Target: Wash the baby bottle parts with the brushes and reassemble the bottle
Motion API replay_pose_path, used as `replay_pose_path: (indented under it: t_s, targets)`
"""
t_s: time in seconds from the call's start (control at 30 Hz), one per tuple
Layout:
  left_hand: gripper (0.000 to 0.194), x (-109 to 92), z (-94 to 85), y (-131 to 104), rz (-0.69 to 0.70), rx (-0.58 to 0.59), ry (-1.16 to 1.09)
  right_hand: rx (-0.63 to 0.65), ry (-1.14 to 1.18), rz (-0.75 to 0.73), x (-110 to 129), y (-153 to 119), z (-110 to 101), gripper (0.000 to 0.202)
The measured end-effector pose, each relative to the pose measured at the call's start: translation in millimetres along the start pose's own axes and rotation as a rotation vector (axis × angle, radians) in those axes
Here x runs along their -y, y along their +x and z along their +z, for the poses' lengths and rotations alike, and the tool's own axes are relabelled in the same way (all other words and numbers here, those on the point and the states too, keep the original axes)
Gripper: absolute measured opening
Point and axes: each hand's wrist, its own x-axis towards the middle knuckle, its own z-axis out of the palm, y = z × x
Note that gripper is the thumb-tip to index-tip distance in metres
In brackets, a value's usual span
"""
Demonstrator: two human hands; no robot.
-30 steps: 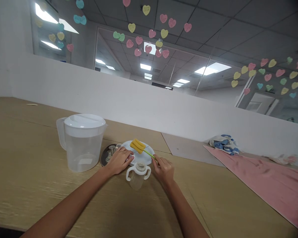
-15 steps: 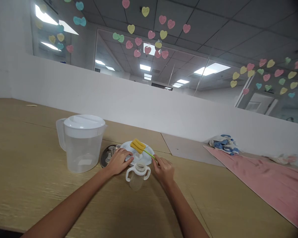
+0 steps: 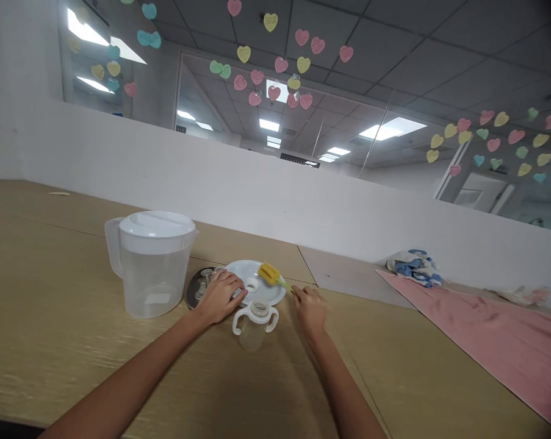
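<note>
My right hand grips the green handle of a bottle brush, whose yellow sponge head is over a white plate. A small white ring lies on that plate. On the plate's left edge rests my left hand, its fingers stretched out and the thumb apart. Partly under this hand, a dark round dish holds clear small parts that look like bottle nipples. In front of the plate, between my forearms, a clear baby bottle with two white handles stands upright and uncapped.
A clear plastic pitcher with a white lid stands left of the dish. On the right, a pink cloth covers the table, with a crumpled blue and white cloth at its far corner. A white wall runs behind the table.
My right hand has moved right with the bottle brush, and the sponge head has shifted right over the plate. The white ring now shows more fully. My left hand stays put.
</note>
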Motion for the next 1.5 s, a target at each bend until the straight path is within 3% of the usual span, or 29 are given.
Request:
replay_pose_path:
  t_s: [0.37,0.77,0.97,1.23,1.5]
  targets:
    - [0.044,4,6.7,-1,-0.047,0.016,0.002,0.019,0.107,-0.189,5,2,0,0.017]
    - [0.045,2,-1.2,4,0.010,0.101,0.029,0.010,0.136,-0.116,7,1,-1,0.016]
    - [0.038,-1,-1.7,3,0.006,0.051,0.041,0.020,0.129,-0.061,8,0,-1,0.019]
    - [0.044,-4,-4.0,2,0.007,0.027,0.082,0.024,0.123,-0.039,9,1,-3,0.021]
    - [0.032,4,3.3,3,-0.125,-0.086,-0.138,-0.083,0.199,-0.091,13,4,-8,0.024]
